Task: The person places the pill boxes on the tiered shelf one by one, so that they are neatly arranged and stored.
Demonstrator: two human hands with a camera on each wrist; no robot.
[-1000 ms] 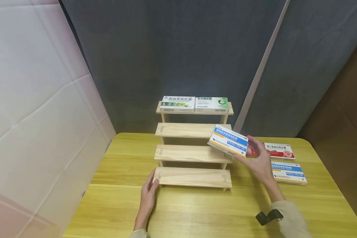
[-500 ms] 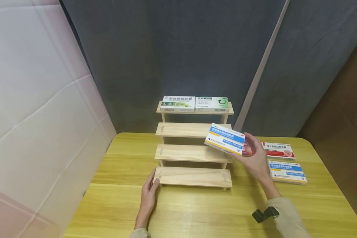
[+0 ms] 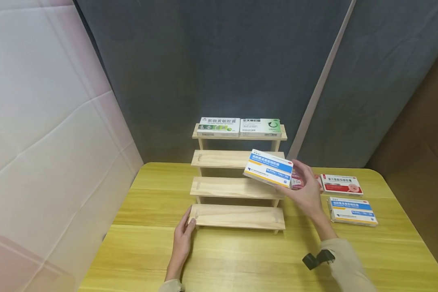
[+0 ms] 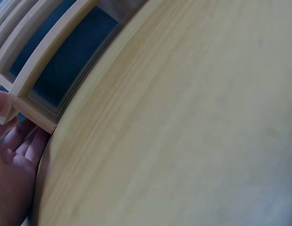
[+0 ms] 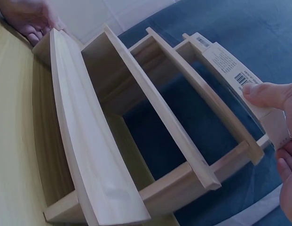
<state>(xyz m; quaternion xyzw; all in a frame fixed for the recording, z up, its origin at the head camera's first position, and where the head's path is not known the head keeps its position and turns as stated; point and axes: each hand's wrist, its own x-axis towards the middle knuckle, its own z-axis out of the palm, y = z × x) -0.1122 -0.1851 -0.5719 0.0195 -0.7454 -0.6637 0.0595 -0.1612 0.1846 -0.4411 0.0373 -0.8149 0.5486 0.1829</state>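
Note:
My right hand [image 3: 308,194] pinches a white, blue and orange medicine box [image 3: 268,169] by its right end. The box is held tilted, overlapping the second and third tiers from the top in the head view. In the right wrist view the thumb presses the barcode side of that box [image 5: 230,70]. A four-tier wooden display rack [image 3: 237,215] stands in the middle of the table. At the left end of its lowest tier, my left hand [image 3: 181,239] grips the board, thumb on the edge; its fingers [image 4: 26,143] are beside the leg in the left wrist view.
Two white-and-green medicine boxes, one on the left [image 3: 218,127] and one on the right [image 3: 260,128], lie on the top tier. Right of the rack lie a red-and-white box [image 3: 341,185], a matching blue-and-white box [image 3: 353,211] and a partly hidden pink-red box [image 3: 297,181]. A grey curtain [image 3: 219,61] hangs behind.
My right hand has moved left with the medicine box, bringing it further over the rack and uncovering more of the boxes on the right. The left hand has stayed on the lowest tier.

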